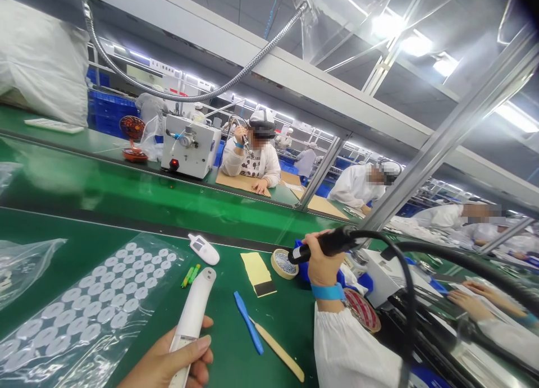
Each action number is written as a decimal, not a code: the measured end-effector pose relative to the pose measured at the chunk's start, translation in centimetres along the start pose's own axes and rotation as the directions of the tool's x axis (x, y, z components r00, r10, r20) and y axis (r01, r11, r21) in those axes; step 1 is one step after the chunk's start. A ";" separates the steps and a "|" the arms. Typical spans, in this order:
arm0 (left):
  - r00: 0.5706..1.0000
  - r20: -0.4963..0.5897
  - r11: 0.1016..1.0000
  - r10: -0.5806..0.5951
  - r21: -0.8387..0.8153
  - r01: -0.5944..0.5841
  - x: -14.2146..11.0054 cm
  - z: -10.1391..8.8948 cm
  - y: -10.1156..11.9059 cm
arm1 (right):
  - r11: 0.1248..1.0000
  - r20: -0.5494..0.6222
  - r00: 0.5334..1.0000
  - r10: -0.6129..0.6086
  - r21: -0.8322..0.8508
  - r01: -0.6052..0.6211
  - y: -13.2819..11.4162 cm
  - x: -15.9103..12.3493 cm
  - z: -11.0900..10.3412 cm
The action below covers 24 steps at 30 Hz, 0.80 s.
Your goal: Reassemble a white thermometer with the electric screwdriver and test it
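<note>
My left hand [179,354] is wrapped round a long white plastic device housing [193,309] with two small holes near its far end. In my right hand [322,264] is a black electric screwdriver [324,245] with a cable, its front end over a round dish [275,269] of small screws [287,261]. Beyond the housing lie a white handheld device [204,249] with a small screen and green batteries [191,276]. Between my hands are a blue pry tool [248,322], a tan-handled tool [278,351] and a yellow sheet [256,269] with a dark strip.
A plastic sheet of round white pieces [90,304] covers the left side of the green bench [227,371]. Blue bins [302,264] and cables stand at right. Across the bench, a person [252,158] sits beside a white machine [191,146]. Another person's hands [474,301] are at far right.
</note>
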<state>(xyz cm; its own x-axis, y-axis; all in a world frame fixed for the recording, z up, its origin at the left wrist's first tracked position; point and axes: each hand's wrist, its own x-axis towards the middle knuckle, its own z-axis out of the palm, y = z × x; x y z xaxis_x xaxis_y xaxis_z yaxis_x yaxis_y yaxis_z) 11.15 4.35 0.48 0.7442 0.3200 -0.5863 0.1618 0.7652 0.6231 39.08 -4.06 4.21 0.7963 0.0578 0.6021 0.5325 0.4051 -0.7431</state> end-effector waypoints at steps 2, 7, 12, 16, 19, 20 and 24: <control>0.999 -0.016 0.999 0.048 -0.013 -0.048 -0.2 0.1 0.3 | 0.998 0.003 1.000 0.012 0.055 -0.012 -1.9 -1.1 0.5; 0.979 -0.036 0.980 0.199 -0.018 -0.199 -0.1 -0.2 0.2 | 0.967 0.126 0.986 0.109 0.217 -0.134 -8.4 -5.7 2.4; 0.970 -0.035 0.963 0.242 -0.109 -0.245 0.2 -0.7 -0.3 | 0.872 0.292 0.931 0.217 0.371 -0.320 -11.9 -10.1 3.5; 0.976 -0.026 0.962 0.218 -0.163 -0.219 0.2 -0.6 -0.3 | 0.867 0.301 0.926 0.227 0.371 -0.333 -12.1 -11.5 3.7; 0.978 -0.024 0.961 0.205 -0.182 -0.206 0.2 -0.5 -0.4 | 0.870 0.303 0.925 0.228 0.364 -0.333 -12.1 -11.7 3.7; 0.979 -0.023 0.961 0.202 -0.188 -0.202 0.3 -0.5 -0.4 | 0.870 0.307 0.924 0.227 0.363 -0.335 -12.0 -11.7 3.8; 0.982 -0.024 0.963 0.186 -0.194 -0.187 0.4 -0.5 -0.4 | 0.864 0.325 0.920 0.219 0.374 -0.338 -11.8 -11.9 3.8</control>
<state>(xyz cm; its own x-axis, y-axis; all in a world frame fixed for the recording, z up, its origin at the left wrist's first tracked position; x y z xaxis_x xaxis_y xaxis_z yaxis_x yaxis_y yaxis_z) 11.13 4.48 -0.23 0.7457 0.4697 -0.4725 -0.1091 0.7857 0.6089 22.21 -6.10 6.95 0.7560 0.4386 0.4858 0.0838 0.6713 -0.7364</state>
